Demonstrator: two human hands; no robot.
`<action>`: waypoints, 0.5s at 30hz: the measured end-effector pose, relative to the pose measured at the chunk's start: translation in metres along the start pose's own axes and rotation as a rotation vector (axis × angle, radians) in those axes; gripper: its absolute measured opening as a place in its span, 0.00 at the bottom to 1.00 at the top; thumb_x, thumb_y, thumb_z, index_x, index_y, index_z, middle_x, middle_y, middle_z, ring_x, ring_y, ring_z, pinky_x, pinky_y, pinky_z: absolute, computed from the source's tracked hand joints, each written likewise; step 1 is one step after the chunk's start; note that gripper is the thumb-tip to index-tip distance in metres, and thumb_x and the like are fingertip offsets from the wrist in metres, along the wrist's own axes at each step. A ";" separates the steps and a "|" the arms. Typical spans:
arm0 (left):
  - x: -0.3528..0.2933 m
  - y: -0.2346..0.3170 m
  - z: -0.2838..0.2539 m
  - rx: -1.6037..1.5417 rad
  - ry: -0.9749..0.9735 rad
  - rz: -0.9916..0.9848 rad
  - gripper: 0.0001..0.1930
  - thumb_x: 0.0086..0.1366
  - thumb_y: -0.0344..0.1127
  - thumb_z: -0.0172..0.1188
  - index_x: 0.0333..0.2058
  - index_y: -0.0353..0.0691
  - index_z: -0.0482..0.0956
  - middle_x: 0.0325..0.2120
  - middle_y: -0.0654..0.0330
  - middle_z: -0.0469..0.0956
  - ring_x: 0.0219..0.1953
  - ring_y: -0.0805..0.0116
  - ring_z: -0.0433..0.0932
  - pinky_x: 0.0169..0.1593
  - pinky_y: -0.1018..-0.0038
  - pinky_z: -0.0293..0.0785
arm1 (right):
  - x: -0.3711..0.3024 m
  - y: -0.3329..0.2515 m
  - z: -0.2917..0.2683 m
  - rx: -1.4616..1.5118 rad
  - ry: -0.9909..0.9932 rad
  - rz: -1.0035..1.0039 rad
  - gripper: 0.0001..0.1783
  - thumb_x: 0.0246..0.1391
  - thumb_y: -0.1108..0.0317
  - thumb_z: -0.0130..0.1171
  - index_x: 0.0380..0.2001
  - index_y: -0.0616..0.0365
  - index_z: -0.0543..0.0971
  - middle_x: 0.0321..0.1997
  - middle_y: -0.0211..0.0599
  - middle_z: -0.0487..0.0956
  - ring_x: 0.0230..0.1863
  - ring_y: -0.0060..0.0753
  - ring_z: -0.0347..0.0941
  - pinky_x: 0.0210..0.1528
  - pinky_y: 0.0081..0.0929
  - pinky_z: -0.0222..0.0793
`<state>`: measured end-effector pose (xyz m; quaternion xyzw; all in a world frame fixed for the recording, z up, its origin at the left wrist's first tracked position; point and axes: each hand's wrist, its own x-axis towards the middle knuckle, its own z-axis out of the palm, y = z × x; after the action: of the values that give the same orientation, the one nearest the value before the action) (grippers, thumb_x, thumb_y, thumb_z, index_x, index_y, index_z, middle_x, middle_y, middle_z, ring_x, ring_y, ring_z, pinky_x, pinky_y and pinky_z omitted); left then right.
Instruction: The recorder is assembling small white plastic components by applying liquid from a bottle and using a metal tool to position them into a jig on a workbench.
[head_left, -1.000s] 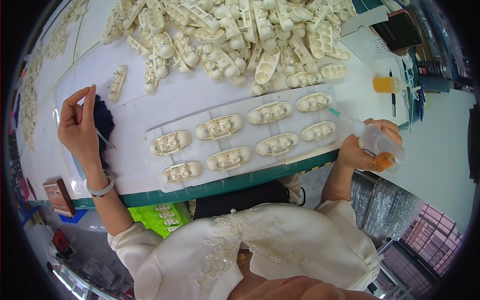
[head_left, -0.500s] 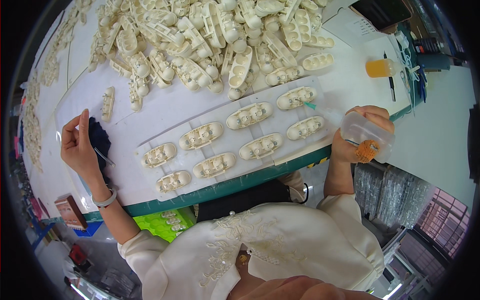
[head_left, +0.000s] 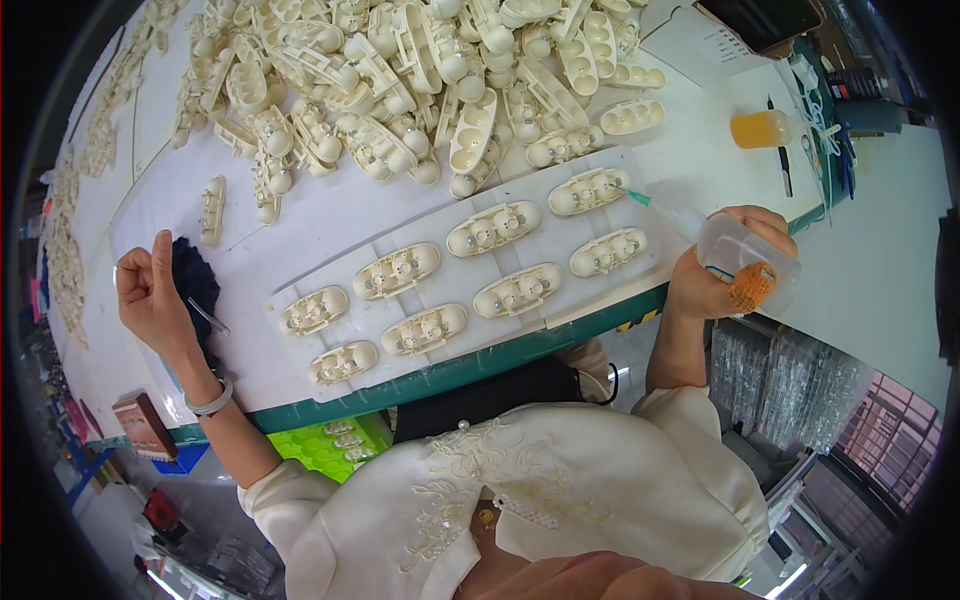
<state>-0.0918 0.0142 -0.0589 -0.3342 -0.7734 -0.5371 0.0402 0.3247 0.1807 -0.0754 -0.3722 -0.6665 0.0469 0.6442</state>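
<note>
My right hand [head_left: 705,285] is wrapped round a translucent squeeze bottle [head_left: 740,245] with an orange patch on its side. The bottle's green needle tip [head_left: 639,198] points left, at the right end of a cream oval plastic part [head_left: 588,191]. That part lies at the far right of a white board [head_left: 548,238], where several like it sit in two rows with small round pieces and metal bits inside. My left hand [head_left: 158,305] is raised at the left with nothing in it, fingers loosely curled and thumb apart. Beside it lies a dark blue cloth [head_left: 197,275].
A large heap of cream parts [head_left: 370,80] covers the back of the table. One loose part [head_left: 212,210] lies left of the board. At the right are an orange-yellow bottle [head_left: 760,129], a black pen [head_left: 784,170] and a white box [head_left: 695,45]. A green edge [head_left: 500,350] borders the table.
The needle tip has shifted slightly right and away from me, from over the far right part to its right end. My left hand's fingers have curled in more.
</note>
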 end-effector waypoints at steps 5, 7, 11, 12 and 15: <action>-0.003 0.000 -0.015 0.246 0.035 0.127 0.26 0.49 0.31 0.69 0.12 0.44 0.55 0.13 0.74 0.51 0.17 0.82 0.48 0.21 0.82 0.46 | -0.006 0.005 0.005 0.170 0.090 0.020 0.25 0.53 0.48 0.41 0.28 0.65 0.65 0.28 0.42 0.68 0.30 0.35 0.67 0.28 0.24 0.66; -0.005 0.014 -0.010 0.307 0.030 0.121 0.27 0.47 0.34 0.71 0.11 0.43 0.54 0.12 0.74 0.51 0.17 0.81 0.49 0.19 0.80 0.45 | -0.009 0.002 0.002 0.094 0.207 0.062 0.29 0.55 0.43 0.37 0.27 0.64 0.66 0.28 0.42 0.68 0.30 0.35 0.67 0.25 0.26 0.67; -0.001 0.005 -0.002 0.375 -0.001 0.225 0.28 0.48 0.40 0.70 0.12 0.42 0.53 0.10 0.72 0.51 0.16 0.81 0.49 0.18 0.80 0.46 | -0.028 -0.018 -0.010 0.320 0.087 0.183 0.42 0.46 0.26 0.38 0.34 0.62 0.67 0.33 0.39 0.67 0.31 0.34 0.66 0.31 0.28 0.70; -0.001 0.005 0.002 0.303 -0.008 0.177 0.28 0.48 0.40 0.70 0.12 0.42 0.54 0.10 0.71 0.51 0.17 0.81 0.50 0.19 0.81 0.47 | -0.031 -0.056 0.013 0.459 0.125 0.278 0.42 0.48 0.26 0.33 0.27 0.62 0.66 0.25 0.38 0.67 0.26 0.31 0.64 0.23 0.20 0.63; 0.002 0.012 0.002 0.133 -0.021 0.181 0.24 0.50 0.30 0.67 0.13 0.39 0.55 0.09 0.67 0.51 0.15 0.79 0.48 0.17 0.79 0.50 | -0.053 -0.089 0.020 0.814 -0.477 0.087 0.39 0.46 0.32 0.47 0.37 0.64 0.64 0.32 0.45 0.67 0.29 0.37 0.67 0.22 0.27 0.67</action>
<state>-0.0860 0.0194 -0.0487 -0.4046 -0.7746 -0.4752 0.1026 0.2624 0.0949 -0.0740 -0.0957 -0.7070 0.4155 0.5642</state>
